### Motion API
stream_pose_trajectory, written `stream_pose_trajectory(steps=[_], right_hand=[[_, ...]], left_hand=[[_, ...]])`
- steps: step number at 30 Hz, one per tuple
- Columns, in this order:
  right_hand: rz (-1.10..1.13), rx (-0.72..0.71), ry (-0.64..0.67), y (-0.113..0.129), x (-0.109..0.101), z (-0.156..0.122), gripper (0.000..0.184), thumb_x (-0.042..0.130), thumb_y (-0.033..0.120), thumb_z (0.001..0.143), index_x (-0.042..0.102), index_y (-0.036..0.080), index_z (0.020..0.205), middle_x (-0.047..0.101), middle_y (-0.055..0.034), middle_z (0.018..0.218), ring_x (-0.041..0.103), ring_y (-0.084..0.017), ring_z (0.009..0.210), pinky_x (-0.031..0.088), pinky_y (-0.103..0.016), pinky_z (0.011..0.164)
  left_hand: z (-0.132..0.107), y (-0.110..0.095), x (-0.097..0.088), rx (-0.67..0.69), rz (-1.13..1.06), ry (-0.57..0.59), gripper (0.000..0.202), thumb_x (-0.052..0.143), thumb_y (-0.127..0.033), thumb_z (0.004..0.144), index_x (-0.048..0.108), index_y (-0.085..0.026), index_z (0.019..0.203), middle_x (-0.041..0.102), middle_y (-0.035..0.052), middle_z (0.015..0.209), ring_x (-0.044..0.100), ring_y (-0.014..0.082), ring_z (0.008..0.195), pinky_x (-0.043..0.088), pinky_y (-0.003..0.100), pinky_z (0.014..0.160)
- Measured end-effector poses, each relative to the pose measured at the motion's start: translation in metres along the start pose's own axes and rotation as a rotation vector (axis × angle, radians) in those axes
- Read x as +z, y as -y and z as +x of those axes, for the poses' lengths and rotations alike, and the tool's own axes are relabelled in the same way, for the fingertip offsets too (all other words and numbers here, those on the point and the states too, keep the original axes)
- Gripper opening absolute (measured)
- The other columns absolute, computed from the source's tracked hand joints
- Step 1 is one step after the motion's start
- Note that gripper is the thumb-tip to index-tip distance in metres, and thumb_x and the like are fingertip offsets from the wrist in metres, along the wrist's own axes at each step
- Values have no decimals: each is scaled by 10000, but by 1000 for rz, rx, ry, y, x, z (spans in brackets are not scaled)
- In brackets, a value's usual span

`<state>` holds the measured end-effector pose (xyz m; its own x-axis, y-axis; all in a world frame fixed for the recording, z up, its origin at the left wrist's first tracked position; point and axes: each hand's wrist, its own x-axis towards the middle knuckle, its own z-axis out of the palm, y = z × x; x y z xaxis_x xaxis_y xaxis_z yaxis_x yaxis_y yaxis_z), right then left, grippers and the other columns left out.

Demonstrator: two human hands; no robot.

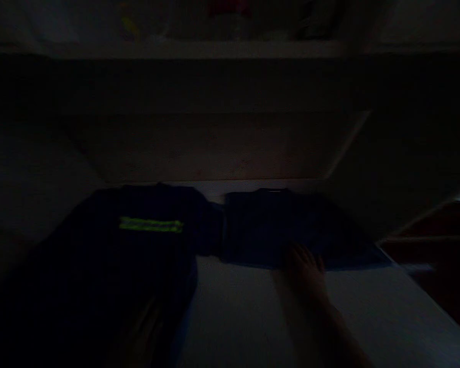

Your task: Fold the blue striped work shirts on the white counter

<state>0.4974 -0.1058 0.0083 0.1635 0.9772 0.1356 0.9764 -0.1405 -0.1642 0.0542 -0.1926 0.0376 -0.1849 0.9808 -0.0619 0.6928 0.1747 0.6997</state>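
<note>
Dimly lit throughout: pale surface (233, 317) beneath dark clothing. Large navy garment (149, 271) spread on left; smaller blue garment (260, 230) on right, meeting it, overlap too dark to tell. Right hand (307, 267) released, fingers extended, resting on blue garment's near edge. Left hand (145, 324) over navy garment, grip cannot tell. Yellow-green strip (151, 225) across navy garment.

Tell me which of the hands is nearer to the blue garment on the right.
Right. The right hand is over the near edge of the blue garment; the left hand, dimly visible, is off to its left, over the dark shirt.
</note>
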Motion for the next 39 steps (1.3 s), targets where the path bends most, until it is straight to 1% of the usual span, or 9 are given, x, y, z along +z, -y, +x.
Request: stream_pose_trajectory(steps=[3,6,12,14,18,24,29,36,39], right_hand=[[102,-176,-10,20,16,-19,482,316,385,911,578,232,1286,547,-102,1391,419,-306,1330,112,-616,1147],[299,-313,42,58,13,-33,478,323,433,890,653,220,1163,638,-139,1249,546,-317,1191,315,-530,1095],[676,-88,614,171,-18,-1,557,347,577,901,581,216,1256,693,-97,1136,681,-224,848,539,-323,686],[631,-130,647,203,-22,17,567,365,554,913,517,191,1321,695,-103,1119,684,-212,834,526,-305,669],[198,-310,439,245,-24,40,581,426,530,913,444,208,1397,690,-153,1116,672,-301,959,498,-409,781],[-39,-558,474,261,-21,49,421,348,504,955,631,309,1197,709,-126,1048,681,-287,944,477,-386,758],[25,-629,463,260,-7,53,442,337,495,971,566,309,1301,714,-103,1077,679,-255,950,460,-339,762],[580,-520,571,256,-17,72,418,339,389,978,703,193,918,701,-29,725,656,-161,695,436,-241,642],[677,-509,627,257,-30,76,357,423,403,941,696,185,1011,691,-17,694,634,-153,610,448,-245,619]], left_hand=[[-24,17,-12,45,153,-2,255,557,-273,851,726,-342,1029,670,37,1236,556,268,1217,352,448,1133],[-21,11,-16,69,237,-85,292,441,-286,910,721,-277,993,710,84,1106,628,262,1068,476,440,996],[-31,-16,-18,224,316,-191,320,356,-240,964,671,-254,1017,716,53,1040,661,191,985,540,345,897],[-45,-19,-14,272,394,-163,294,387,-274,967,669,-262,1049,723,30,1073,675,179,978,562,325,863],[-78,2,-2,307,685,-246,366,529,-437,896,658,-250,1183,696,77,1204,679,281,1027,593,419,817],[-95,63,0,122,603,-197,346,423,-283,912,694,-330,1122,737,11,1122,717,210,949,608,308,768],[-73,39,-45,-158,328,-266,415,332,-364,923,691,-249,1095,741,49,1109,701,241,1006,593,372,862],[-47,-17,-135,-93,166,-293,453,406,-539,870,686,-270,1105,729,29,1127,668,229,1073,536,369,963],[-40,-41,-161,-58,150,-272,491,419,-588,863,677,-286,1152,723,17,1144,669,225,1066,530,358,969]])
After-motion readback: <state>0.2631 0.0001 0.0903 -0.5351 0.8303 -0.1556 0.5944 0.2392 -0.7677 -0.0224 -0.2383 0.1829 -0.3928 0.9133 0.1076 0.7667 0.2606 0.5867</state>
